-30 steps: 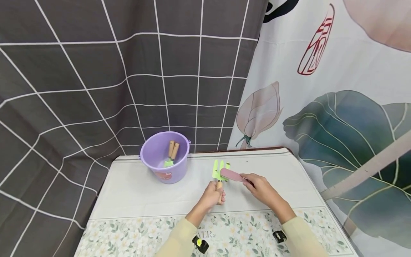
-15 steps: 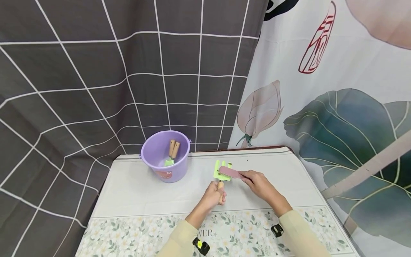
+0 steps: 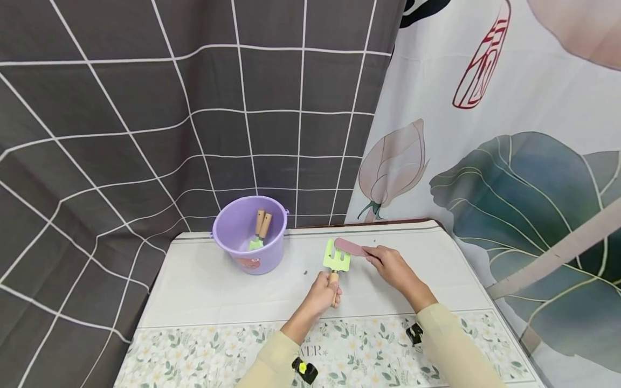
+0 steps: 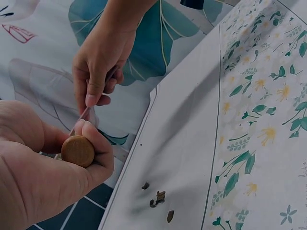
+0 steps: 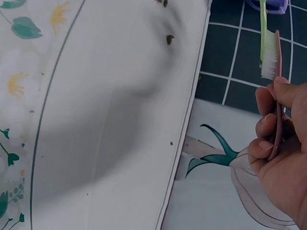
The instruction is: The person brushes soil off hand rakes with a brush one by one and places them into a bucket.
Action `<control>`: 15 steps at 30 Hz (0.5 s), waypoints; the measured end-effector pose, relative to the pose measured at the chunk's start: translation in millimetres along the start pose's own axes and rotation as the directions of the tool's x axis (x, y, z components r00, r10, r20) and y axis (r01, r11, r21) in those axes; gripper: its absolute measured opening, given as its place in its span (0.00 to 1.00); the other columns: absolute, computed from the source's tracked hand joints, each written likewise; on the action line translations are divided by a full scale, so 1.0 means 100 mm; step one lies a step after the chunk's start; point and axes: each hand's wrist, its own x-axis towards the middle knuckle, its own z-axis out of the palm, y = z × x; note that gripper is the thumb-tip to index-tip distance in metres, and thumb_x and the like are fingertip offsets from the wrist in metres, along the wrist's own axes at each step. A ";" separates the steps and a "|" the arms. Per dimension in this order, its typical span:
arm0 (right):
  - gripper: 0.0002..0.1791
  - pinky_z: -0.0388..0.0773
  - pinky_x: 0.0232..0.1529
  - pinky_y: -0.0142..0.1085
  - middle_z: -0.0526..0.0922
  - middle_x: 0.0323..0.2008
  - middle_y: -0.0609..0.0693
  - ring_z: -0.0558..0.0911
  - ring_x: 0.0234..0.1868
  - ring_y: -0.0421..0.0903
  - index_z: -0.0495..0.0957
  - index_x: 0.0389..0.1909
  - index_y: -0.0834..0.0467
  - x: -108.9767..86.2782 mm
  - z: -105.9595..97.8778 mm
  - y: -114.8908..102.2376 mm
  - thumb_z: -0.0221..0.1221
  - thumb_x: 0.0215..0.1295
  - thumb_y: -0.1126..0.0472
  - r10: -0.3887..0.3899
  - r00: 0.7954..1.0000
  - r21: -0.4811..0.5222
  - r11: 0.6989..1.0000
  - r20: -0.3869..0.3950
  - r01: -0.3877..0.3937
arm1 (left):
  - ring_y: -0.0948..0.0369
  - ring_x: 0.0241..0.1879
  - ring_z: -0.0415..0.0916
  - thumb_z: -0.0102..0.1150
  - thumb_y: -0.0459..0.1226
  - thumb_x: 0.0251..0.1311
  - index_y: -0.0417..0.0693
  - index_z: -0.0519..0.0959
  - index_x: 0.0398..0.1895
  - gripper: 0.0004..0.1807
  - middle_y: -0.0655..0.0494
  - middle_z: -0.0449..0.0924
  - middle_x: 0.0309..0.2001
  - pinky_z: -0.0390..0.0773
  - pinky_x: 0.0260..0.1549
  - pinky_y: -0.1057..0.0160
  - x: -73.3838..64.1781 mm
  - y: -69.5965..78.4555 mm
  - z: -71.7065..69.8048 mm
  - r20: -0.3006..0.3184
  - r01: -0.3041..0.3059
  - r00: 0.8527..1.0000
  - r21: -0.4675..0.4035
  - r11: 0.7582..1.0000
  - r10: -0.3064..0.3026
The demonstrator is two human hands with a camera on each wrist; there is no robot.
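My left hand point(image 3: 322, 295) grips the wooden handle of a light green garden hand fork point(image 3: 336, 263), tines pointing away. The round handle end point(image 4: 77, 151) shows in the left wrist view. My right hand point(image 3: 394, 268) holds a pink brush point(image 3: 350, 247) by its handle. In the right wrist view its white bristles point(image 5: 269, 57) face the fork and touch or nearly touch it. The brush back lies across the upper tines in the head view, hiding part of them. Dark crumbs point(image 4: 160, 195) lie on the white tabletop below.
A purple bucket point(image 3: 227, 245) stands at the back left of the table. Inside it lean two wooden-handled tools point(image 3: 262, 226) with green heads. A floral cloth band point(image 3: 194, 353) covers the table's front. Grey grid and white printed curtains point(image 3: 330, 81) hang behind.
The brush has moved up the fork, from its middle to the tine tips, with the right hand shifting slightly away. A dark speck now shows on the table left of the fork.
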 end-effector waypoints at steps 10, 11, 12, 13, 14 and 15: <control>0.18 0.76 0.31 0.37 0.85 0.35 0.52 0.76 0.30 0.41 0.82 0.62 0.61 0.09 0.00 0.05 0.60 0.75 0.62 0.050 0.999 -0.006 0.999 0.006 -0.050 | 0.61 0.29 0.71 0.40 0.31 0.79 0.32 0.63 0.61 0.14 0.49 0.72 0.36 0.76 0.25 0.70 -0.01 -0.01 -0.01 0.012 0.015 1.000 -0.002 1.000 -0.015; 0.18 0.77 0.32 0.39 0.86 0.35 0.53 0.78 0.31 0.42 0.82 0.62 0.61 0.10 0.00 0.06 0.60 0.75 0.62 0.053 0.999 -0.009 0.999 -0.001 -0.053 | 0.61 0.29 0.71 0.40 0.31 0.79 0.32 0.63 0.61 0.14 0.50 0.72 0.36 0.76 0.25 0.70 -0.02 -0.01 -0.01 0.014 0.014 1.000 -0.001 1.000 -0.014; 0.18 0.78 0.33 0.40 0.86 0.36 0.53 0.79 0.32 0.44 0.82 0.62 0.61 0.10 0.00 0.06 0.60 0.75 0.62 0.059 0.998 -0.007 0.998 -0.003 -0.059 | 0.61 0.29 0.71 0.40 0.31 0.79 0.31 0.63 0.61 0.15 0.50 0.72 0.36 0.76 0.25 0.70 -0.02 -0.02 -0.01 0.014 0.012 1.000 0.001 1.000 -0.012; 0.18 0.80 0.35 0.42 0.86 0.37 0.54 0.81 0.34 0.45 0.82 0.62 0.61 0.11 0.00 0.07 0.60 0.75 0.61 0.061 0.998 -0.011 0.998 -0.008 -0.061 | 0.61 0.29 0.71 0.40 0.31 0.79 0.31 0.63 0.61 0.15 0.50 0.72 0.36 0.76 0.25 0.70 -0.02 -0.02 -0.01 0.014 0.011 1.000 0.000 1.000 -0.011; 0.18 0.82 0.38 0.45 0.87 0.39 0.55 0.83 0.36 0.48 0.81 0.62 0.61 0.11 0.00 0.08 0.60 0.75 0.62 0.063 0.998 -0.011 0.998 -0.009 -0.063 | 0.61 0.29 0.71 0.40 0.31 0.79 0.31 0.63 0.62 0.15 0.50 0.72 0.36 0.76 0.25 0.70 -0.03 -0.02 -0.01 0.014 0.012 1.000 0.000 1.000 -0.012; 0.18 0.83 0.40 0.47 0.87 0.40 0.57 0.84 0.39 0.50 0.81 0.62 0.62 0.11 0.00 0.08 0.59 0.75 0.62 0.065 0.998 -0.008 0.998 -0.010 -0.065 | 0.61 0.29 0.70 0.40 0.31 0.79 0.31 0.62 0.62 0.15 0.50 0.72 0.36 0.76 0.25 0.70 -0.03 -0.03 -0.01 0.015 0.014 1.000 -0.002 1.000 -0.014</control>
